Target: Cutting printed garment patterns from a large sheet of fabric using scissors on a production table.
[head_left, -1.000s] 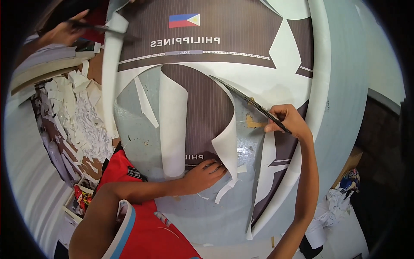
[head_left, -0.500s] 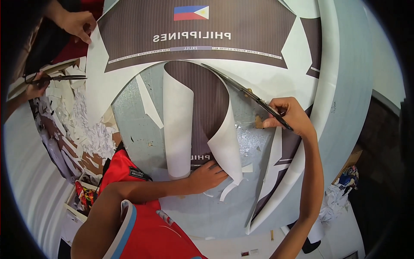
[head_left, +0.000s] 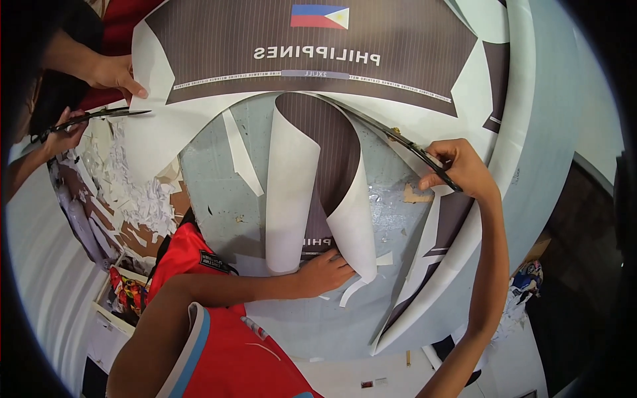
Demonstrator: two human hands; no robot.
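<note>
While the left hand (head_left: 325,273) rests, fingers bent, at the near end of the curled printed sheet (head_left: 337,142), seemingly to steady it, we see in the head view the right hand (head_left: 458,171) gripping black scissors (head_left: 419,154), angled so their blades meet the paper's far edge. Lying on the grey worktop (head_left: 212,176), the sheet looks brown, pinstriped, white-backed where both sides curl over; whether the left fingers pinch or merely press, we cannot tell.

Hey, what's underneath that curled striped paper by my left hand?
The grey tabletop shows around the curled paper, with a white scrap beside the paper's right edge. What lies directly beneath is covered.
</note>
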